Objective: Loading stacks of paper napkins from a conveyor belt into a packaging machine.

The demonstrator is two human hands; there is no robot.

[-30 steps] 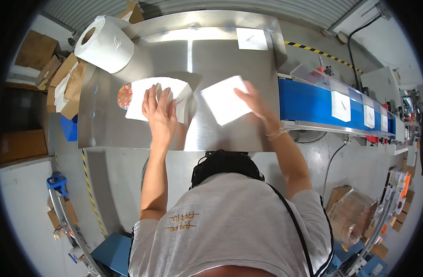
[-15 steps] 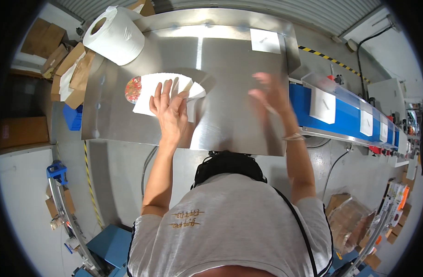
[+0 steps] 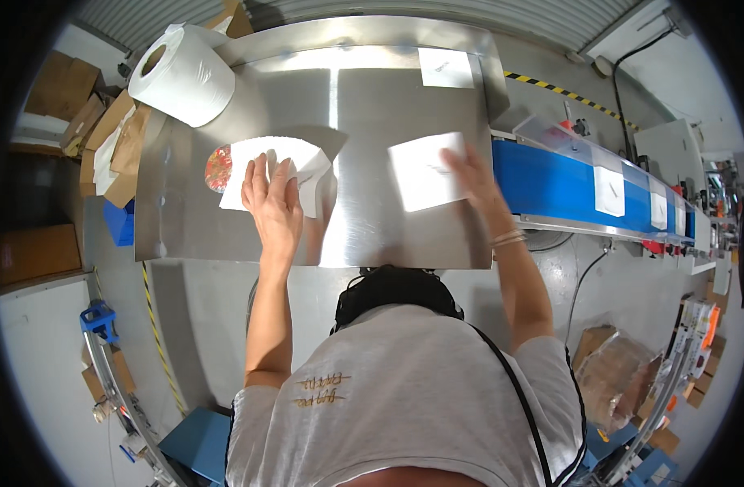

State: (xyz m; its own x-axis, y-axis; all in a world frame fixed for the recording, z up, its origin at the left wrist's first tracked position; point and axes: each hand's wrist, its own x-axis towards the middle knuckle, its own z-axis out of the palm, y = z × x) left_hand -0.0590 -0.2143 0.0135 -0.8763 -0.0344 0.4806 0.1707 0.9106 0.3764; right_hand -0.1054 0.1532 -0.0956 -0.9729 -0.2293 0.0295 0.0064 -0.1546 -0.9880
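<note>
My left hand (image 3: 273,195) rests over a fanned bunch of white paper pieces (image 3: 311,158) on the metal table, its fingers curled down onto them. How firmly the thumb grips is partly hidden. Beside the bunch, a round red patterned patch (image 3: 219,168) shows, partly covered by the paper. My right hand (image 3: 473,174), smeared by motion, has its fingers at the right edge of a white square sheet (image 3: 421,172) with a small dark mark. That sheet is over the right part of the table.
A large white paper roll (image 3: 185,81) stands at the table's back left. One white square (image 3: 447,67) lies by the back right rim. A blue conveyor belt (image 3: 542,178) adjoins the table's right side, with several white squares along its clear guard. Cardboard boxes (image 3: 112,154) are at the left.
My right hand, which showed nothing in it before, now has a white square sheet over the table. The nearest white square on the conveyor is gone from its place. My left hand stays on the paper.
</note>
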